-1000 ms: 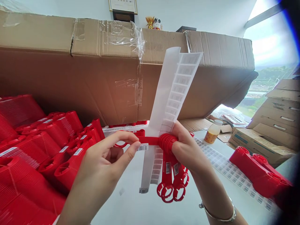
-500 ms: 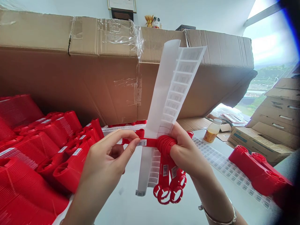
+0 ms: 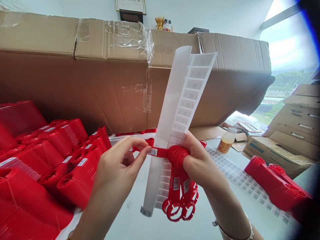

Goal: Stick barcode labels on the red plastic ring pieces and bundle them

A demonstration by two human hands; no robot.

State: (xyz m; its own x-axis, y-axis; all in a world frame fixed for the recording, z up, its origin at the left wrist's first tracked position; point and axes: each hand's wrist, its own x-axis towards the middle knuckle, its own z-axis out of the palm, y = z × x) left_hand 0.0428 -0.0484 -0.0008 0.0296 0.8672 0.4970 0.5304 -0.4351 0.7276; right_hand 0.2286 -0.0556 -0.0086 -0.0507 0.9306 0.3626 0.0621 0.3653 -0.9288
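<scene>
My left hand (image 3: 122,160) has thumb and forefinger pinched at the left edge of a small barcode label (image 3: 153,151) lying on a red plastic strip (image 3: 163,153). That strip runs level into my right hand (image 3: 200,160), which is closed round a bundle of red plastic strips (image 3: 178,156). Several strips hang down below it, ending in open rings (image 3: 174,210), and two show barcode labels. A curled label sheet (image 3: 172,100) stands upright, gripped by the right hand too, with rows of labels on its right part. My left fingers partly hide the strip's far end.
Stacks of red plastic pieces (image 3: 32,196) fill the left side, some labelled. A large cardboard box (image 3: 87,90) stands behind. Another label sheet (image 3: 250,183) lies on the white table (image 3: 132,220). To the right are red stacks (image 3: 272,183), a jar (image 3: 227,140) and cartons (image 3: 277,153).
The label sheet and the hanging strips have shifted slightly down and left. My left hand keeps its pinch at the label, having moved a little to the right.
</scene>
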